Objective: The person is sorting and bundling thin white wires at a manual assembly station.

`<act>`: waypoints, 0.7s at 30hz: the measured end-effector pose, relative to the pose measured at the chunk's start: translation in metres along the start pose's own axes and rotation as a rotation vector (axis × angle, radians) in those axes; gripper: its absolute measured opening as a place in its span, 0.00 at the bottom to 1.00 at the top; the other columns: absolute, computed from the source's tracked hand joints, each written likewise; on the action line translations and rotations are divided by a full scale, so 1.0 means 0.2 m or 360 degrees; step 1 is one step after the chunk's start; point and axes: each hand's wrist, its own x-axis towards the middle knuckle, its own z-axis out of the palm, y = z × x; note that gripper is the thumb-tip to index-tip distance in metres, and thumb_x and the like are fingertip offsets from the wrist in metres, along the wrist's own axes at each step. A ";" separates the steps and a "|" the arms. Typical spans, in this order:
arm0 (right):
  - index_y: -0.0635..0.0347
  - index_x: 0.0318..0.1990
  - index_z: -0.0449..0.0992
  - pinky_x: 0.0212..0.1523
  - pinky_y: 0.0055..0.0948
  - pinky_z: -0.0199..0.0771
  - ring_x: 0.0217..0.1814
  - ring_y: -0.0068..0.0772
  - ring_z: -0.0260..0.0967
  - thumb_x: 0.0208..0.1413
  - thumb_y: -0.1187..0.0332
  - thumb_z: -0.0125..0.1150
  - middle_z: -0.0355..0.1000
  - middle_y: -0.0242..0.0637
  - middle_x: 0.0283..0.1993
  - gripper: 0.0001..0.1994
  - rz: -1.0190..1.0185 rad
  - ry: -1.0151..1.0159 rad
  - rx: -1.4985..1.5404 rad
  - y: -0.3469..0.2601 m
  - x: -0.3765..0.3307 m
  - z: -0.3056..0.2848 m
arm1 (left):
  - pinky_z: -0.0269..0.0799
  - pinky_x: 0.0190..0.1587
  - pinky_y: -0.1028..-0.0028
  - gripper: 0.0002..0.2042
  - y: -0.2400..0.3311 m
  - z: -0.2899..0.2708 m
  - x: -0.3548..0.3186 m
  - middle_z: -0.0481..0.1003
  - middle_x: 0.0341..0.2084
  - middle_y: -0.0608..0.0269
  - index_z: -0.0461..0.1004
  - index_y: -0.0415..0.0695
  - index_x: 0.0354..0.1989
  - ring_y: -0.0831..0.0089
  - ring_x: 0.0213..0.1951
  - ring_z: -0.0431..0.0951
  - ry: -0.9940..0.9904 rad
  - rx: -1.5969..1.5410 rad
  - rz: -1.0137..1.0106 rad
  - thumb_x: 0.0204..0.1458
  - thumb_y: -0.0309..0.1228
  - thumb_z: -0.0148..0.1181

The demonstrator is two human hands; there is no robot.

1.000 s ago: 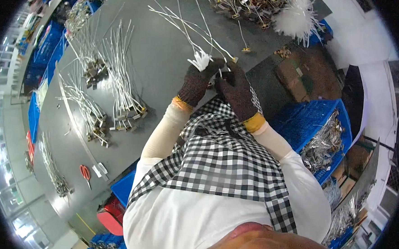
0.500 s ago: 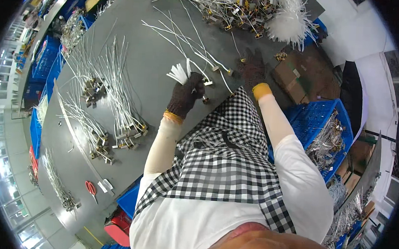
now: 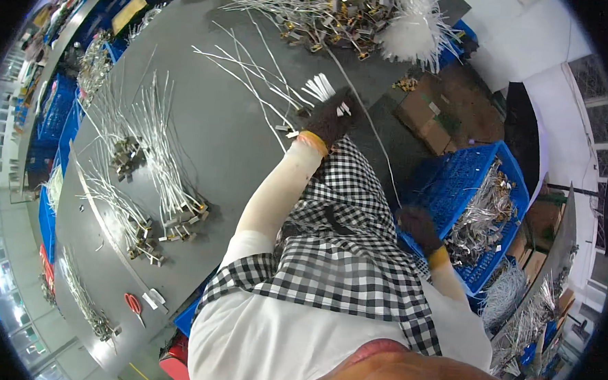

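Two gloved hands: left hand (image 3: 330, 119) grips white ties (image 3: 320, 87); right hand's (image 3: 419, 227) grasp is unclear beside blue crate (image 3: 466, 174).

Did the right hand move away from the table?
Yes. The right hand left the grey table top and dropped down beside the blue crate; the left hand holds white ties.

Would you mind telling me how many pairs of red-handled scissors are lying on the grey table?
1. The scissors lie near the table's lower left edge, beside a small white tag. Others may be hidden under the wire bundles.
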 end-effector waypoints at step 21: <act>0.60 0.41 0.80 0.42 0.32 0.74 0.39 0.32 0.75 0.59 0.63 0.57 0.78 0.39 0.38 0.12 0.0713 -0.0395 0.0928 0.06 -0.37 -0.03 | 0.65 0.62 0.50 0.23 0.60 -0.04 -0.12 0.66 0.59 0.43 0.61 0.35 0.61 0.45 0.60 0.66 0.0257 -0.0392 0.0138 0.59 0.30 0.53</act>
